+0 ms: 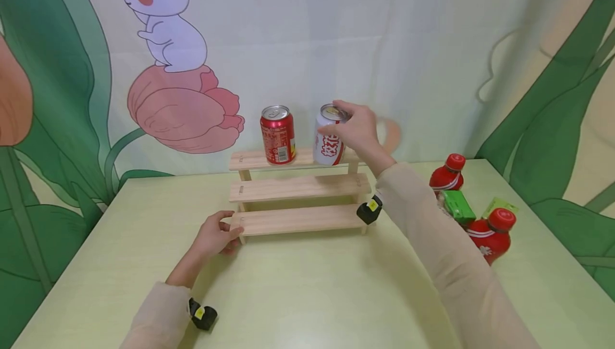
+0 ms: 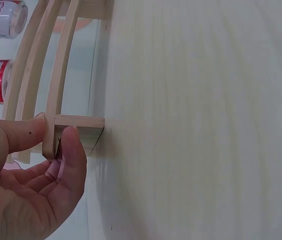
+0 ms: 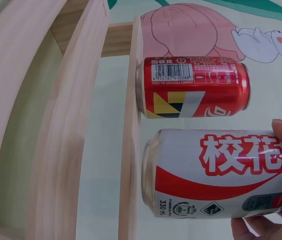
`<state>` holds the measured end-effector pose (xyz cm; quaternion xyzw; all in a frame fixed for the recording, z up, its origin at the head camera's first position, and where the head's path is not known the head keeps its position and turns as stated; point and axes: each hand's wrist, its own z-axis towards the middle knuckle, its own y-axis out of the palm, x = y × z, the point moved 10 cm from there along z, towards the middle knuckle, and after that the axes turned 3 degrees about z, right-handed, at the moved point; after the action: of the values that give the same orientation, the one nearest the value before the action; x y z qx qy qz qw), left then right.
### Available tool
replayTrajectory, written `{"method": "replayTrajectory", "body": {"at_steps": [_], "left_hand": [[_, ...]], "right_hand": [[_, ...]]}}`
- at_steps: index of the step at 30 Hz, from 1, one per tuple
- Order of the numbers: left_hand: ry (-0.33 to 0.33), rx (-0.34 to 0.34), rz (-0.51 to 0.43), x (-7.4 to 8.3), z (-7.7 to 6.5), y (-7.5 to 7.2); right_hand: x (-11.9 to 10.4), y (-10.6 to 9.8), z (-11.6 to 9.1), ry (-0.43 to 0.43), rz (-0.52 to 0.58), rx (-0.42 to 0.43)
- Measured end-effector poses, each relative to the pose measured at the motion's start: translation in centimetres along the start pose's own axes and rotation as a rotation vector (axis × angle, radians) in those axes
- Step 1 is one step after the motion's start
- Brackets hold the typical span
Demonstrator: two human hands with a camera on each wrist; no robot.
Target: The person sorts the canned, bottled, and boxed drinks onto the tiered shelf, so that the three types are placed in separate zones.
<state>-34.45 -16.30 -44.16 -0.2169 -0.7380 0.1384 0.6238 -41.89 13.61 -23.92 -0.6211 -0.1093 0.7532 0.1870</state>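
Observation:
A three-step wooden display rack (image 1: pixel 300 188) stands on the table against the backdrop. My left hand (image 1: pixel 217 236) grips the left end of its lowest step; the left wrist view shows the thumb on one side of the board (image 2: pixel 63 60) and fingers on the other. With thumb and fingers around its upper part, my right hand (image 1: pixel 357 127) holds a white-and-red soda can (image 1: pixel 329 146) upright at the right part of the top step. Whether the can's base touches the board, I cannot tell. A red soda can (image 1: pixel 277 138) stands upright on that step, to its left.
On the table's right lie two red bottles (image 1: pixel 491 234) with red caps, a green packet (image 1: pixel 458 206) and a light green item (image 1: pixel 499 206) partly hidden behind the front bottle. A printed cloth (image 1: pixel 288 45) hangs directly behind the rack.

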Motion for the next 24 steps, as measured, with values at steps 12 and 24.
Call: {"method": "replayTrajectory", "body": {"at_steps": [12,24], "left_hand": [[-0.01,0.011,-0.003,-0.3,0.1,0.0],[-0.012,0.012,-0.008,-0.2,0.0,-0.1]], "right_hand": [[-0.2,1.7,1.9,-0.003,-0.052,0.013],[0.3,2.5,2.8,0.012,-0.09,0.013]]}}
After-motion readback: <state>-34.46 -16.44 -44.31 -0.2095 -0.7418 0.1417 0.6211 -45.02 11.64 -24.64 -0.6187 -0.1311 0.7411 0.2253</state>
